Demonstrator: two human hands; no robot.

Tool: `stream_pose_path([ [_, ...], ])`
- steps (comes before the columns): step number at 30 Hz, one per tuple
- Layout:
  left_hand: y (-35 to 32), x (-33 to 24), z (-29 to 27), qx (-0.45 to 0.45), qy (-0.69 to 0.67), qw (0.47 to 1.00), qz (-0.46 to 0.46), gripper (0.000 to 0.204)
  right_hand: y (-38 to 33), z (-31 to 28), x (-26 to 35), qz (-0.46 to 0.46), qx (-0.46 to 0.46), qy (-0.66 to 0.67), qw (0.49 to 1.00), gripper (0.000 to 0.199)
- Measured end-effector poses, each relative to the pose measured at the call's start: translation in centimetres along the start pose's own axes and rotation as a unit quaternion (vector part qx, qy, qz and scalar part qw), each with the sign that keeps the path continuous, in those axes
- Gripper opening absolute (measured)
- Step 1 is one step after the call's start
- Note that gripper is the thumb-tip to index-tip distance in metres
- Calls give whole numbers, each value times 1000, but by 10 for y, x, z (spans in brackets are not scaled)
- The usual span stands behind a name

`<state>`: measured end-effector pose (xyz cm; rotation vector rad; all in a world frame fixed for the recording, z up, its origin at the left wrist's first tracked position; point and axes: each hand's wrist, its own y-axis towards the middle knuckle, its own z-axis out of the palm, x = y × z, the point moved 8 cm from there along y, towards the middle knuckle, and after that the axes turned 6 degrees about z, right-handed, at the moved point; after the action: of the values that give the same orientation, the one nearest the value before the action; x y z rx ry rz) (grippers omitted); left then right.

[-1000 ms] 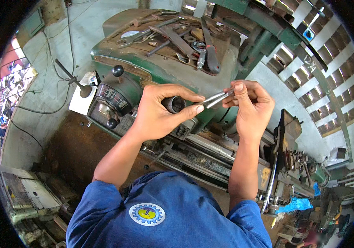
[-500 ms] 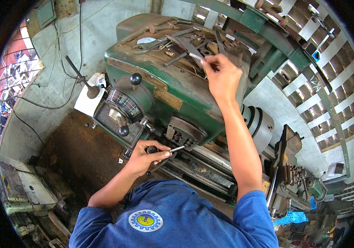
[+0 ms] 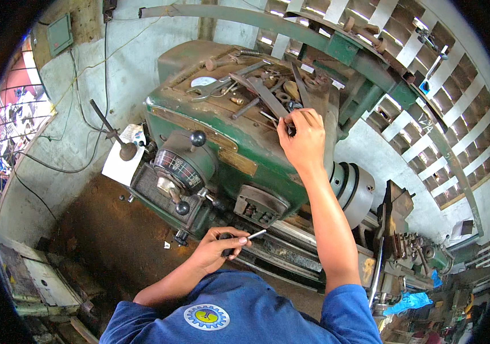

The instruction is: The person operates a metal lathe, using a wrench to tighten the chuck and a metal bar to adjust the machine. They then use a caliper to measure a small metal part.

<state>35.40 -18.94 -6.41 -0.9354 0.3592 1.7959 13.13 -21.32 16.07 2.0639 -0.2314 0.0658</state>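
My left hand (image 3: 213, 251), low in front of the lathe (image 3: 245, 137), is closed round a short steel rod with a black knob (image 3: 257, 234); its bare end points up and right. Over the top of the green headstock, the fingers of my right hand (image 3: 302, 137) are pinched together. A thin light-coloured piece and something dark show at its fingertips, too hidden to name. Just left of that hand lies a flat metal bar (image 3: 268, 96). Nearby on the headstock are an open-end wrench (image 3: 213, 87), a round dark rod (image 3: 246, 108) and a small brass-coloured fitting (image 3: 237, 100).
Black ball-ended levers (image 3: 198, 138) stick out from the headstock's front. The chuck (image 3: 355, 192) stands to the right, with the carriage (image 3: 396, 229) beyond it. At left, a white sheet (image 3: 123, 156) hangs by an upright rod. A blue cloth (image 3: 408, 303) lies lower right.
My right hand has let go of the flat metal bar, which now lies on the headstock, and has come lower. My left hand, still holding the knobbed rod, has shifted right and down in view.
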Motion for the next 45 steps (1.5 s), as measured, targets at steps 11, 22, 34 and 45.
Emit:
stream_pose_path([
  [11,-16,9,-36,-28,-20,998,-55,22,-30,-37,35,65,-71,118,988,15],
  [22,-16,24,-50,10,22,990,-139,19,-278,-41,95,508,141,463,713,26],
  [34,-31,81,24,199,132,946,-219,21,-319,-120,104,552,74,468,687,13],
  [45,-79,175,122,341,134,891,-270,22,-387,-273,135,504,-75,390,767,26],
])
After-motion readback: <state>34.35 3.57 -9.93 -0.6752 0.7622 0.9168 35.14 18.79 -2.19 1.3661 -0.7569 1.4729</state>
